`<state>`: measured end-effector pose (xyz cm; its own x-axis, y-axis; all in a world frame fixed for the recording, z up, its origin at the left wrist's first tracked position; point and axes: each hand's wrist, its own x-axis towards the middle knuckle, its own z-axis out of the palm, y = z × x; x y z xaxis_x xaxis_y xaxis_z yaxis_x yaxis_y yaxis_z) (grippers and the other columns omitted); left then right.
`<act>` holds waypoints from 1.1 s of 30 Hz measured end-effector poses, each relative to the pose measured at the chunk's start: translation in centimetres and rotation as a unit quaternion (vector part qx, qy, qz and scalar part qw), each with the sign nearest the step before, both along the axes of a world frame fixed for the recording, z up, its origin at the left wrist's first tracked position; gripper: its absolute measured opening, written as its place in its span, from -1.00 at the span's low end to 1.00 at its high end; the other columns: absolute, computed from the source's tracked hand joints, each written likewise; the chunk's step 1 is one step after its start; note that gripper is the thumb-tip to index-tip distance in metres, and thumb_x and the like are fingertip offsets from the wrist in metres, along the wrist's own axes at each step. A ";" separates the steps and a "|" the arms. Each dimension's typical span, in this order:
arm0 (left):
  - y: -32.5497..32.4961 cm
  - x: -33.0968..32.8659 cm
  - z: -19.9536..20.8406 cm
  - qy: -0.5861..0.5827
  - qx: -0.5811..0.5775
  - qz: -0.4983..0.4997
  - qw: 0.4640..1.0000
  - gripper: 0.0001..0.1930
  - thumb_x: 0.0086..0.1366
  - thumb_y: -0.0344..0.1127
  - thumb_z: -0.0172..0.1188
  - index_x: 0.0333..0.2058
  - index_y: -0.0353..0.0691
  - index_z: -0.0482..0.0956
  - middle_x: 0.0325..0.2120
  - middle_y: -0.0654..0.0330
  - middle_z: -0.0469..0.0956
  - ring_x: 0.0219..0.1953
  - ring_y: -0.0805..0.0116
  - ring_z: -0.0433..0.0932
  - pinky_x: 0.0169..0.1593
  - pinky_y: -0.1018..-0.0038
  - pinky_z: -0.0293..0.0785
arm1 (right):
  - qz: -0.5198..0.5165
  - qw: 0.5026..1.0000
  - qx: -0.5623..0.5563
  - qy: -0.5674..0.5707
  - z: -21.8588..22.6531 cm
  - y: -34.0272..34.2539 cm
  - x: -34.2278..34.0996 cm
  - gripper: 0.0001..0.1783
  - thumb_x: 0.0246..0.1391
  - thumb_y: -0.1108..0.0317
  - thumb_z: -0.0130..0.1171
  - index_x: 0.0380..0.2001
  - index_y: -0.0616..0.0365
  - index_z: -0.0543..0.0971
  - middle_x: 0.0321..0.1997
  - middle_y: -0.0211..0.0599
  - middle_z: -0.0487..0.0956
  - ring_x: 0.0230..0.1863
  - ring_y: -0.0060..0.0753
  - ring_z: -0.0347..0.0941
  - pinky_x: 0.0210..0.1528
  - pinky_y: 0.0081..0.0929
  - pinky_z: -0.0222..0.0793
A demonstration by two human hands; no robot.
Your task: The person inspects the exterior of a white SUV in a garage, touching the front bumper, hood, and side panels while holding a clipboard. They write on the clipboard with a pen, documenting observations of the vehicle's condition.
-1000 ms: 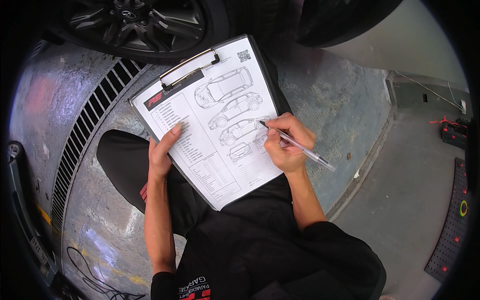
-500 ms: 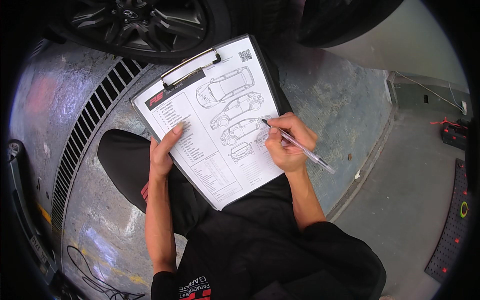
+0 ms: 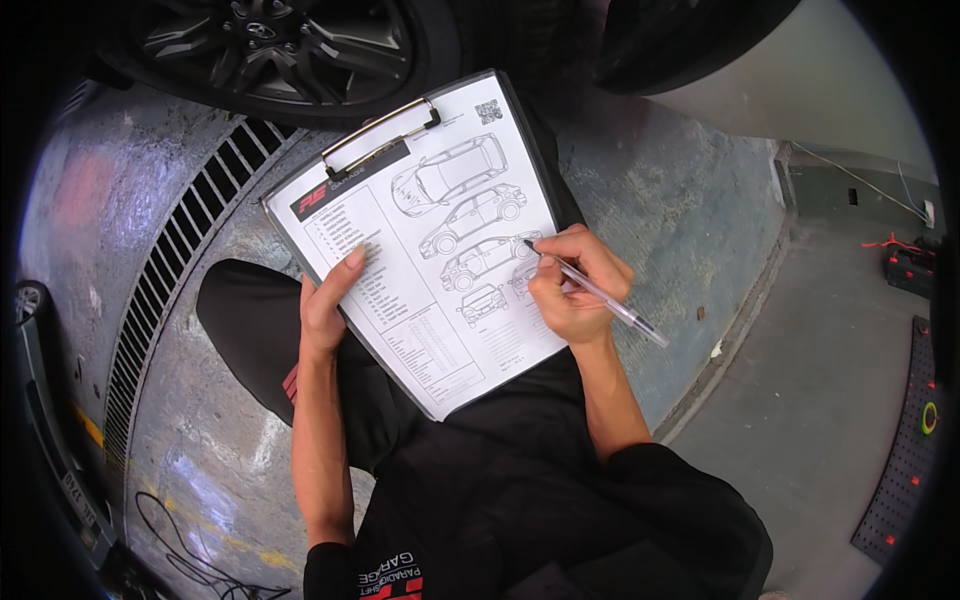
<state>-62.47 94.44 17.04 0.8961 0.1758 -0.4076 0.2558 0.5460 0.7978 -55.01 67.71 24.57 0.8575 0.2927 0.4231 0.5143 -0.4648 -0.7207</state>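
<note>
A black clipboard [image 3: 272, 212] rests tilted over my lap. Under its metal clip [image 3: 382, 138] lies a white printed form [image 3: 440, 345] with a checklist and outline drawings of a car from several sides. My left hand [image 3: 328, 308] grips the board's left edge, thumb on top of the sheet and fingers hidden beneath. In my right hand [image 3: 583, 290] a clear pen with a dark tip [image 3: 622, 313] is pinched. Its tip meets the paper, or nearly so, at the rear wheel of the lower side-view drawing.
Beyond the board stands a car wheel [image 3: 270, 45] with a dark tyre. A slotted floor drain [image 3: 165, 255] curves along the left. Black cable [image 3: 190, 560] lies at lower left. To the right are a black pegboard panel [image 3: 900, 450] and a dark box with red parts [image 3: 910, 270].
Almost nothing differs. The pen and my right hand have shifted very slightly; my left hand and the clipboard stay in place.
</note>
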 end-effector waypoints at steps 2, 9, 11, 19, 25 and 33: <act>-0.1 0.0 0.0 0.000 0.000 0.003 1.000 -0.43 0.27 -0.17 0.30 0.14 -0.48 0.49 -0.10 0.04 0.63 -0.11 0.29 0.63 0.00 0.45 0.50 | 0.005 1.000 -0.003 -0.004 0.0 -0.1 0.1 -0.81 -0.19 0.64 0.26 -0.40 0.28 0.61 -0.52 -0.27 0.58 -0.64 -0.58 0.42 -0.60 -0.64 0.28; 0.0 0.0 0.0 -0.001 0.009 -0.004 1.000 -0.43 0.27 -0.17 0.30 0.14 -0.48 0.49 -0.10 0.03 0.63 -0.11 0.29 0.63 0.01 0.46 0.49 | -0.013 1.000 -0.002 -0.010 0.1 0.2 0.0 -0.82 -0.19 0.65 0.26 -0.40 0.28 0.61 -0.53 -0.29 0.57 -0.65 -0.59 0.40 -0.61 -0.65 0.25; 0.0 0.0 0.0 -0.003 0.008 -0.005 1.000 -0.43 0.27 -0.17 0.30 0.14 -0.48 0.49 -0.10 0.04 0.63 -0.11 0.29 0.63 0.02 0.46 0.49 | -0.001 1.000 -0.011 -0.015 0.1 0.0 0.1 -0.82 -0.18 0.65 0.25 -0.40 0.28 0.61 -0.53 -0.30 0.57 -0.65 -0.61 0.39 -0.62 -0.65 0.24; -0.1 0.1 0.1 -0.001 0.011 0.002 1.000 -0.43 0.28 -0.18 0.29 0.14 -0.48 0.49 -0.10 0.03 0.63 -0.12 0.29 0.63 0.01 0.45 0.49 | -0.023 1.000 0.014 0.010 0.0 -0.1 -0.1 -0.83 -0.19 0.64 0.24 -0.41 0.28 0.61 -0.55 -0.33 0.56 -0.65 -0.65 0.37 -0.61 -0.67 0.23; -0.1 0.0 -0.1 0.000 0.011 -0.004 1.000 -0.44 0.29 -0.17 0.27 0.14 -0.48 0.49 -0.11 0.04 0.63 -0.12 0.29 0.63 0.00 0.45 0.50 | -0.023 1.000 0.006 0.000 -0.2 0.0 0.0 -0.83 -0.20 0.64 0.24 -0.42 0.28 0.61 -0.56 -0.35 0.56 -0.66 -0.65 0.37 -0.62 -0.67 0.22; 0.1 -0.1 -0.2 -0.011 0.014 -0.007 1.000 -0.47 0.31 -0.18 0.26 0.12 -0.47 0.50 -0.12 0.06 0.63 -0.13 0.31 0.62 -0.01 0.46 0.50 | -0.029 1.000 0.005 0.005 -0.4 0.1 -0.2 -0.84 -0.19 0.64 0.25 -0.43 0.27 0.61 -0.56 -0.35 0.55 -0.67 -0.65 0.36 -0.63 -0.66 0.22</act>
